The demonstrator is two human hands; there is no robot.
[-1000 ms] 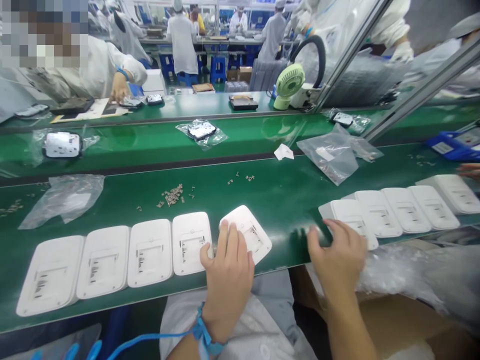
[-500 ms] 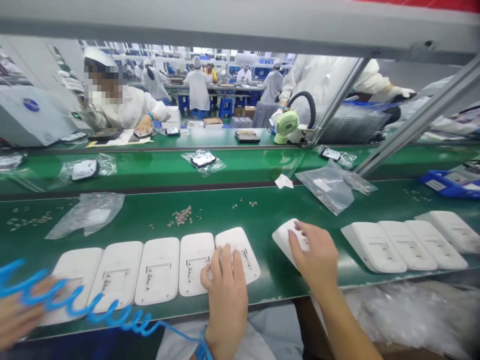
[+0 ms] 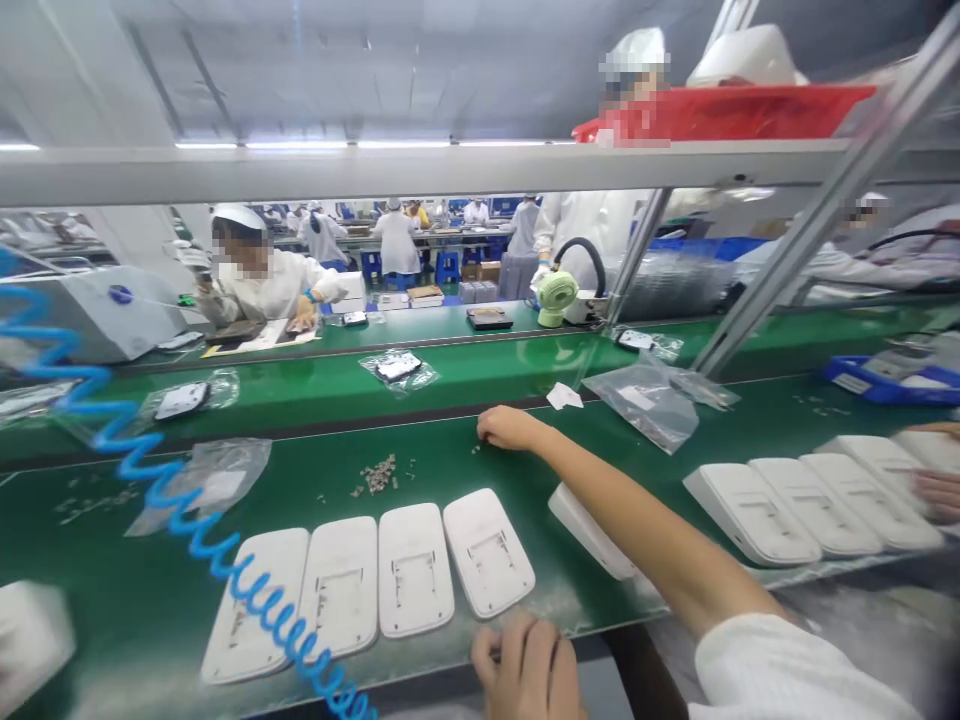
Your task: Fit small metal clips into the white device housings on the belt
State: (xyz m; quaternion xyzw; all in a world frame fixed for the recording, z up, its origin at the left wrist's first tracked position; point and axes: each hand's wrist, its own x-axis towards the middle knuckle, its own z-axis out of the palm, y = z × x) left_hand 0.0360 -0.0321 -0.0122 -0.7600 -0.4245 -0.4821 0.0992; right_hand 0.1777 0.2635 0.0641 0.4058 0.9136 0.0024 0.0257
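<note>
My right hand (image 3: 514,428) reaches far across the green bench, its fingertips pinched together beside a few small metal pieces (image 3: 475,450). Whatever lies in that pinch is hidden. Low in the view, my left hand (image 3: 529,668) is curled just in front of the nearest white plastic housing (image 3: 491,555), apart from it. Its fingers are bent in, and their contents cannot be made out. Several such housings, each with a recessed slot, lie in a row to the left. Under my right forearm sits another tilted white housing (image 3: 592,535). A pile of small metal pieces (image 3: 379,473) lies behind the row.
A blue coiled cord (image 3: 161,490) hangs across the left side. Clear plastic bags (image 3: 645,405) and a blue tray (image 3: 885,380) lie farther back. More white housings (image 3: 772,510) stand at right, with a co-worker's hand (image 3: 941,485) beside them. A green fan (image 3: 556,297) stands beyond.
My right hand has left the tilted housing and reached forward to the small pieces. My left hand has come off the housings and drawn back. The leftmost housing has left the row.
</note>
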